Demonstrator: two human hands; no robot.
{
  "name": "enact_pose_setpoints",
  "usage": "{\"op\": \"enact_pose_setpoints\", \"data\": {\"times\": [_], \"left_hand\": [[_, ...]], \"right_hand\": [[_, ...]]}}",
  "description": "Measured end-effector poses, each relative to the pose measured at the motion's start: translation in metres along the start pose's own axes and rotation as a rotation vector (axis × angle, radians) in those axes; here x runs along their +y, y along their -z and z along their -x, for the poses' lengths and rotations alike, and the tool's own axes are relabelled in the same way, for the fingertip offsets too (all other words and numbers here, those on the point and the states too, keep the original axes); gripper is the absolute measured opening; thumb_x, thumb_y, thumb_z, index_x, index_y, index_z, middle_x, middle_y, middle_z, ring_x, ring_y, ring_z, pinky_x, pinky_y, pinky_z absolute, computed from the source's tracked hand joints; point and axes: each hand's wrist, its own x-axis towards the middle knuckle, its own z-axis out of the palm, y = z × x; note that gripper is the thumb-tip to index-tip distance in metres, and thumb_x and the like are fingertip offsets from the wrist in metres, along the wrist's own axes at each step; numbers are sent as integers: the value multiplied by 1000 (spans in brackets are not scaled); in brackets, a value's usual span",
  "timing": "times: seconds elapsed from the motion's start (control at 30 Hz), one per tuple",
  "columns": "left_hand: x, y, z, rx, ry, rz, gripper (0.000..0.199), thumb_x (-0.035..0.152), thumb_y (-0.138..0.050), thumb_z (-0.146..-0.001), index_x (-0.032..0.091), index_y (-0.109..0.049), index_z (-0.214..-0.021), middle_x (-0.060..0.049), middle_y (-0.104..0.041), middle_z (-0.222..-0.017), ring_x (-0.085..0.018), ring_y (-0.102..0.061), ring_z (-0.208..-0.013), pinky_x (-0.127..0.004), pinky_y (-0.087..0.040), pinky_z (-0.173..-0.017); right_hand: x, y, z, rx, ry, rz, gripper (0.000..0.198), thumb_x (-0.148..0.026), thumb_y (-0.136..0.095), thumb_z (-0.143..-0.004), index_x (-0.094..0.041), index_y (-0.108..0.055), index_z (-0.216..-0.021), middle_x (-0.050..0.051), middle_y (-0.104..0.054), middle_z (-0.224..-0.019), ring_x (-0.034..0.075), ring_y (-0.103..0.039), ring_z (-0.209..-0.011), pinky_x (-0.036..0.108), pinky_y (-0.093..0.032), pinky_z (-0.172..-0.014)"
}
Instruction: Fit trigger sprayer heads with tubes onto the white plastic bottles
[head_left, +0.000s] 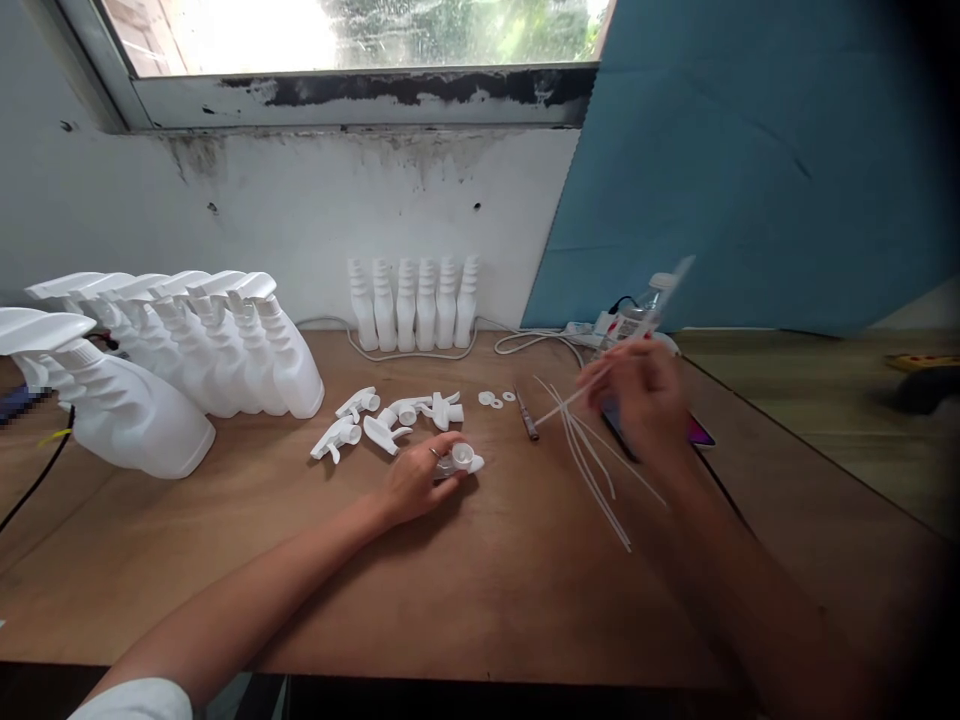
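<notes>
My left hand (420,482) rests low over the table, its fingers closed around a white trigger spray head (463,457) whose round collar faces up. Raised at the right, my right hand (646,398) is slightly blurred and pinches a thin white dip tube (571,398). One end of that tube slants down to the left, while the other rises blurred above the hand. Loose tubes (589,462) lie fanned out below it. Between my hands are several white ring washers (496,404) and a small brown pen-like tool (528,420). More spray heads (335,437) lie beyond my left hand.
White spray bottles with trigger heads (154,415) stand in a group at the left. Several white bottles (406,305) line the wall, a grey cable (420,356) around them. At the right are a clear bottle (661,283) and a phone (701,433), partly hidden by my arm.
</notes>
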Motion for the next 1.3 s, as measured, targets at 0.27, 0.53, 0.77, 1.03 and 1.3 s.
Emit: {"op": "enact_pose_setpoints", "data": {"times": [0.27, 0.53, 0.77, 1.03, 1.3], "left_hand": [[-2, -1, 0, 7, -54, 27, 40, 32, -58, -90, 18, -53, -127, -10, -66, -121, -23, -64, -110, -34, -51, -95], [-3, -1, -1, 1, -81, 35, 41, 30, -58, -89, 20, -53, -128, -9, -66, -122, -23, -64, -110, -34, -51, -95], [-4, -2, 0, 4, -101, 55, 44, 29, -59, -89, 21, -52, -132, -9, -64, -126, -23, -62, -114, -34, -50, -98], [-3, -1, -1, 0, -93, 32, 46, 29, -59, -89, 20, -53, -133, -10, -65, -123, -24, -63, -111, -35, -51, -96], [-9, -5, -1, 28, -105, 55, 43, 30, -59, -89, 22, -54, -131, -8, -65, -123, -22, -64, -111, -34, -52, -95]], "right_hand": [[54, -46, 43, -680, -188, 81, 34, -53, -56, -88, -20, -56, -82, -2, -59, -61, 13, -57, -52, 25, -47, -51], [20, -70, 54, -442, -26, -145, 24, -45, -55, -93, -22, -60, -86, 3, -69, -83, 17, -68, -71, 33, -56, -72], [28, -75, 59, -501, 63, 1, 22, -41, -49, -97, -25, -62, -90, 2, -69, -80, 17, -67, -72, 33, -52, -72], [22, -73, 59, -590, 130, 123, 27, -37, -42, -100, -22, -61, -89, 0, -66, -78, 14, -62, -73, 26, -47, -72], [24, -85, 57, -547, 226, 183, 23, -34, -53, -94, -22, -56, -75, 3, -62, -78, 18, -58, -74, 30, -46, -68]]}}
